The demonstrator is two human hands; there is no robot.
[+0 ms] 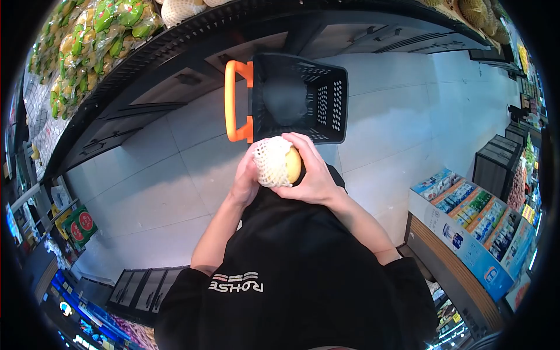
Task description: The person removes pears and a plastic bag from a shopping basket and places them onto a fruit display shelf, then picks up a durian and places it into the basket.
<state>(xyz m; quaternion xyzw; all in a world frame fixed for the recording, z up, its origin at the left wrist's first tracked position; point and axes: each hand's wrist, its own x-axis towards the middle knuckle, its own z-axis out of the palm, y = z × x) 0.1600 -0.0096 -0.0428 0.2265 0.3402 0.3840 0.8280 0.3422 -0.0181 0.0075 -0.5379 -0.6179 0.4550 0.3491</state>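
A round yellow fruit (pixel 294 165) is held in front of my body, partly covered by a white foam net sleeve (pixel 272 163). My left hand (pixel 245 179) is closed on its netted side. On the other side my right hand (pixel 315 176) curves its fingers and thumb around the bare yellow end. The exact kind of fruit cannot be told. Just beyond my hands stands a black shopping basket (pixel 330 137) with an orange handle (pixel 230 102) on its left. Inside the basket is a blurred dark round patch that I cannot make out.
A dark produce shelf (pixel 125 76) curves across the upper left, bearing bagged green-and-yellow produce (pixel 99 41). To the right, a display stand (pixel 452 262) carries blue cartons (pixel 466 224). Dark crates (pixel 496 160) stand farther right. Grey floor tiles (pixel 385 116) surround the basket.
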